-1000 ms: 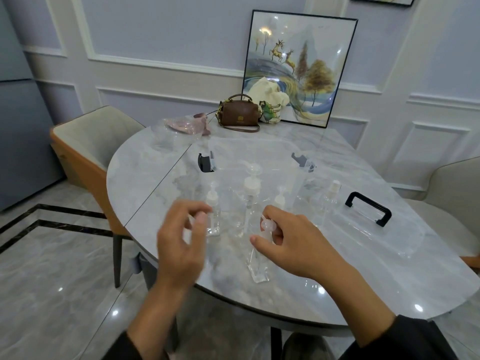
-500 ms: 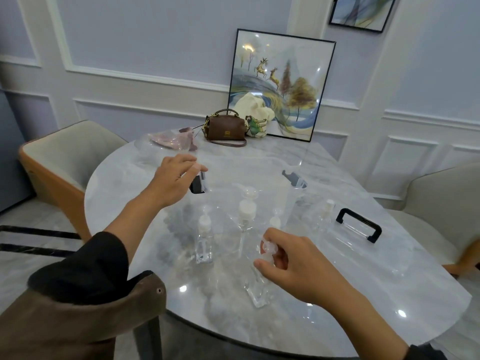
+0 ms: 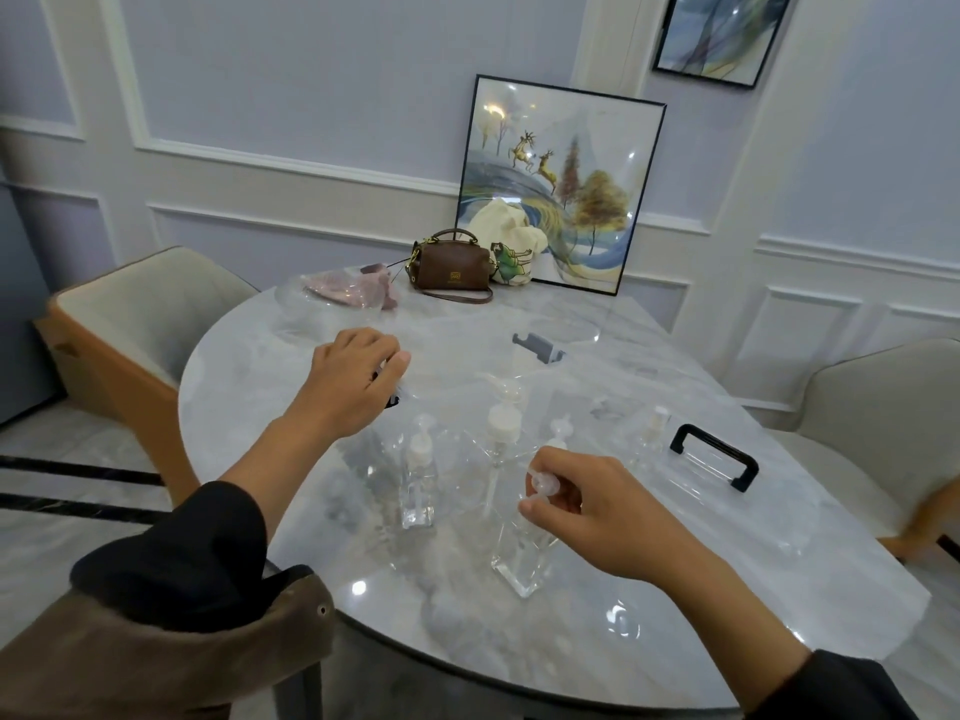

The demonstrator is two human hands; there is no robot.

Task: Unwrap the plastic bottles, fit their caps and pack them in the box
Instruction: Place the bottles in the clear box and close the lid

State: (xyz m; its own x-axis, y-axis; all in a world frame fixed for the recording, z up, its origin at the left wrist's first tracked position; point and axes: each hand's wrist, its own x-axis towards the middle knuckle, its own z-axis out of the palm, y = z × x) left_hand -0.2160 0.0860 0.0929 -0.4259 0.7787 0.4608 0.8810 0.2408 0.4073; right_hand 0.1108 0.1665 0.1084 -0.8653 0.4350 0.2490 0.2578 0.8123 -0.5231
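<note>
Clear plastic, square-sided and see-through, makes up the bottle [image 3: 519,561] nearest the camera; it stands tilted on the grey marble desk [image 3: 597,646], well to the left of the black handle [image 3: 712,456] and nearer the person; a pale pump cap [image 3: 540,483] sits at its top, pinched between the thumb and curled forefinger of the right hand [image 3: 592,517]; those fingers hide the neck, so I cannot tell whether the cap is seated.

Further left of the handle a small bottle [image 3: 417,483] stands upright with a whitish pump; between it and the handle rises a tall pump [image 3: 503,426] with a white collar, its bottle too clear to trace; just left of the handle a spray bottle [image 3: 649,428] shows faintly; the handle itself sits on a clear box [image 3: 769,511] whose edges barely show.

Far left of the handle the left hand [image 3: 353,376] hangs with fingers curled down over a small black piece [image 3: 393,402]; the hand covers most of it, so I cannot tell whether it grips or only touches.

Beyond the handle and to its left lies a grey clip [image 3: 537,348]; much further back sit a brown handbag [image 3: 452,265], a cream bag [image 3: 511,244] and a pink bundle in wrap [image 3: 353,288]; a framed picture [image 3: 561,184] leans on the wall behind them.
</note>
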